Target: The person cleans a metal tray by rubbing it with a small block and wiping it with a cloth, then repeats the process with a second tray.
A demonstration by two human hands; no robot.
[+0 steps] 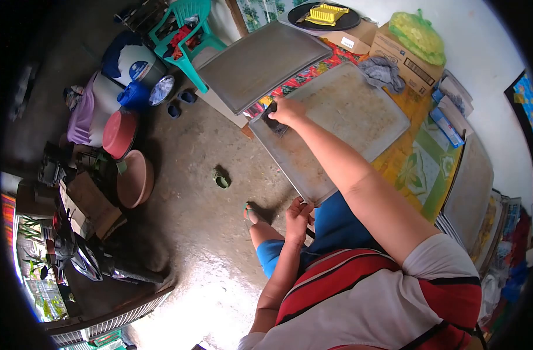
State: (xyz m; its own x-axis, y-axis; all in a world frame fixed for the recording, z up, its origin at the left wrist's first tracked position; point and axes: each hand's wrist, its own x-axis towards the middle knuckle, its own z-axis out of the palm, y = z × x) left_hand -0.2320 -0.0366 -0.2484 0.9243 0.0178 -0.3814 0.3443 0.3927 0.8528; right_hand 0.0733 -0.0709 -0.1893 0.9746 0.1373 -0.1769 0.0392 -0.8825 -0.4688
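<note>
A worn metal baking tray [354, 111] lies on the table in front of me, its surface stained brown in patches. My right hand [287, 112] reaches across to the tray's far left corner, fingers closed on a dark flat piece [274, 123] pressed against the metal; its exact kind is not clear. At the near corner, my left hand [299, 217] pinches the tray's rim. Just beyond, a second, darker baking tray [263, 64] rests at the table's far end. A crumpled grey cloth [383, 73] sits at the first tray's right edge.
A patterned tablecloth [421, 160] covers the table. Cardboard boxes [407, 61], a yellow-green bag [418, 38] and a blue box [447, 126] stand along the wall. More trays [467, 186] lean at right. On the floor are a green clog [221, 178], basins [134, 178] and a green chair [188, 44].
</note>
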